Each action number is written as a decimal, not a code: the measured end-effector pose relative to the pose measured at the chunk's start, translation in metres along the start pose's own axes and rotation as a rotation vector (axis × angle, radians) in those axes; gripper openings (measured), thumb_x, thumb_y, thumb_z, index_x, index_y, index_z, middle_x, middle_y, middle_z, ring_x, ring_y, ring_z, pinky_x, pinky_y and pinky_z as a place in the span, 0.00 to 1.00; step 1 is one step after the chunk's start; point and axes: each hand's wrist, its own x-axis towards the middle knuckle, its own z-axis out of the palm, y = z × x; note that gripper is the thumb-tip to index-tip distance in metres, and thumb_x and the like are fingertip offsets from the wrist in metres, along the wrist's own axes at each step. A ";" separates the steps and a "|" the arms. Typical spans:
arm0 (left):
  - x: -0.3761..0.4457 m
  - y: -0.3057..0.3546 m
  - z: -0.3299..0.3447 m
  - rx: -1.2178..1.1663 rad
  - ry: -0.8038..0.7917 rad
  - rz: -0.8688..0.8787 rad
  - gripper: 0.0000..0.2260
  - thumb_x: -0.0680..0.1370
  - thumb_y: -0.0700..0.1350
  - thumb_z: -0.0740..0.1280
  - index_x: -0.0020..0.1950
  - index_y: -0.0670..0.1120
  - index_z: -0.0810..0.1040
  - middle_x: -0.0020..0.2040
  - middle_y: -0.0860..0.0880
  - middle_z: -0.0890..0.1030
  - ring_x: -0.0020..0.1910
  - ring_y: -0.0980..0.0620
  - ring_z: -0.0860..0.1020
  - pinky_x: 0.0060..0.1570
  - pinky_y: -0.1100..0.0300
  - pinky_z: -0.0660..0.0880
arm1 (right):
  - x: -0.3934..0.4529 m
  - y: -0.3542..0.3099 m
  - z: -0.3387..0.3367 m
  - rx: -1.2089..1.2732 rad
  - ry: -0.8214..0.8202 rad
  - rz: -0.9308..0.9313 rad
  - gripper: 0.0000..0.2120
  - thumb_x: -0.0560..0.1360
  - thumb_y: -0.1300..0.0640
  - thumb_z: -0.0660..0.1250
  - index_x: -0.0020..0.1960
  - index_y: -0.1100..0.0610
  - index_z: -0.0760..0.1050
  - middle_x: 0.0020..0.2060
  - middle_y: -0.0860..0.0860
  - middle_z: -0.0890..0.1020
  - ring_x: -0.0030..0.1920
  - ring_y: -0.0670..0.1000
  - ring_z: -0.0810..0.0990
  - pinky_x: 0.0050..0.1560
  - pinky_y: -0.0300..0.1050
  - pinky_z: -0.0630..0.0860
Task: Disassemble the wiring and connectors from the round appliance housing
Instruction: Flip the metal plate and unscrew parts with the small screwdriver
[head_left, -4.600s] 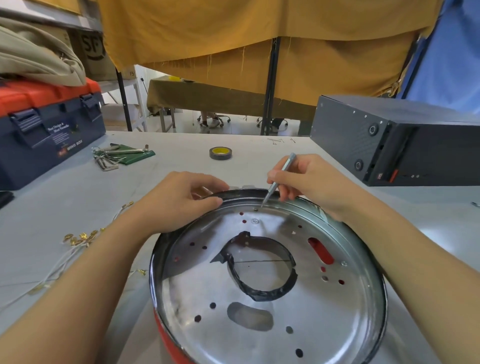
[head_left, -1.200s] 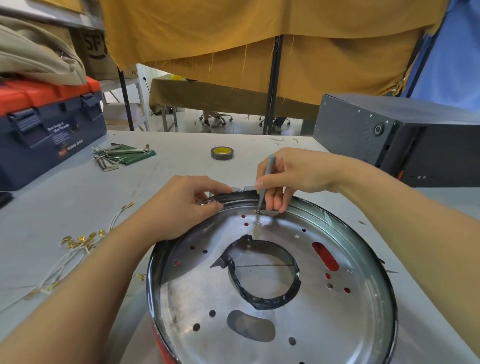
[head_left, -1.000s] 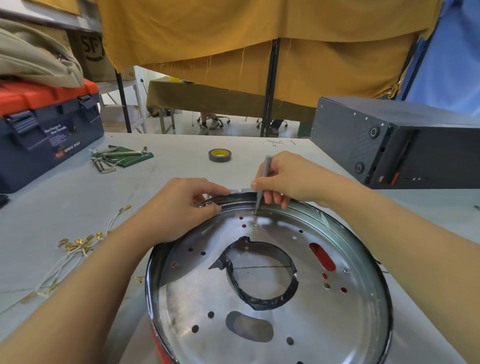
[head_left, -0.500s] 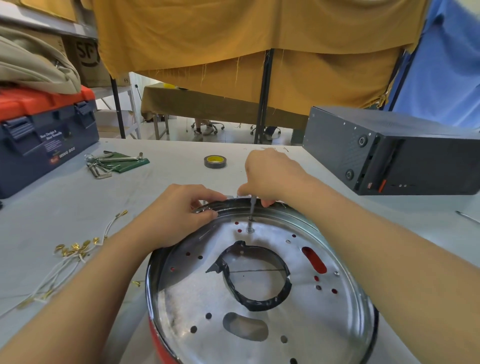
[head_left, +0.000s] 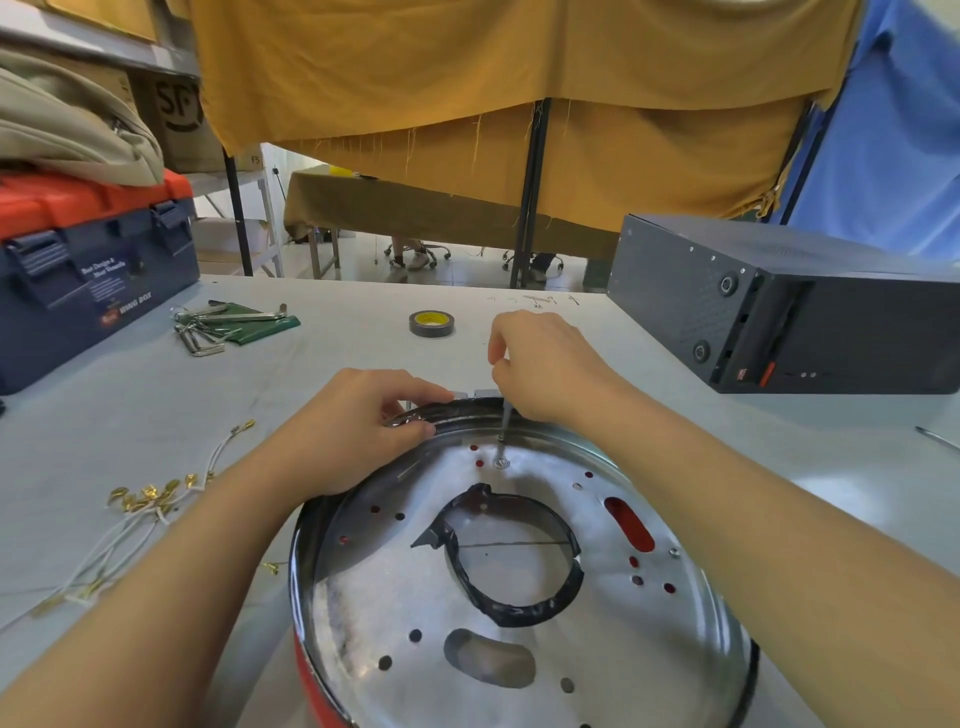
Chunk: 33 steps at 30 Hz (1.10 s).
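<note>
While left hand (head_left: 358, 431) grips far rim of round housing (head_left: 519, 587), fingers curled over edge, right hand (head_left: 545, 369) pinches small screwdriver (head_left: 505, 421) upright, tip on screw (head_left: 501, 462) in shiny base plate. Housing sits on grey tabletop (head_left: 130, 415) near front edge. Loose white wires with gold terminals (head_left: 140, 509) lie left of housing, apart. Tape roll (head_left: 431, 323) beyond hands; toolbox (head_left: 88, 275) far left.
</note>
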 end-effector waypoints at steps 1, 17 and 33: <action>0.000 0.000 0.000 -0.004 0.002 0.002 0.14 0.76 0.45 0.67 0.57 0.61 0.78 0.52 0.62 0.80 0.48 0.59 0.77 0.53 0.62 0.74 | 0.000 0.001 0.000 0.013 -0.005 -0.005 0.09 0.77 0.65 0.59 0.55 0.57 0.72 0.53 0.56 0.76 0.51 0.57 0.75 0.49 0.50 0.74; 0.001 0.001 0.000 0.002 -0.004 -0.007 0.13 0.76 0.45 0.67 0.59 0.58 0.78 0.53 0.61 0.80 0.48 0.59 0.77 0.54 0.62 0.74 | -0.002 0.031 -0.004 0.125 -0.121 -0.331 0.08 0.80 0.59 0.61 0.52 0.47 0.66 0.34 0.56 0.78 0.33 0.50 0.72 0.39 0.45 0.71; 0.001 -0.001 0.001 -0.006 0.002 -0.004 0.13 0.76 0.45 0.67 0.58 0.60 0.78 0.51 0.62 0.79 0.48 0.58 0.77 0.53 0.60 0.74 | -0.006 0.025 0.010 0.075 0.022 -0.299 0.08 0.78 0.57 0.63 0.54 0.47 0.67 0.36 0.51 0.79 0.37 0.51 0.78 0.44 0.50 0.78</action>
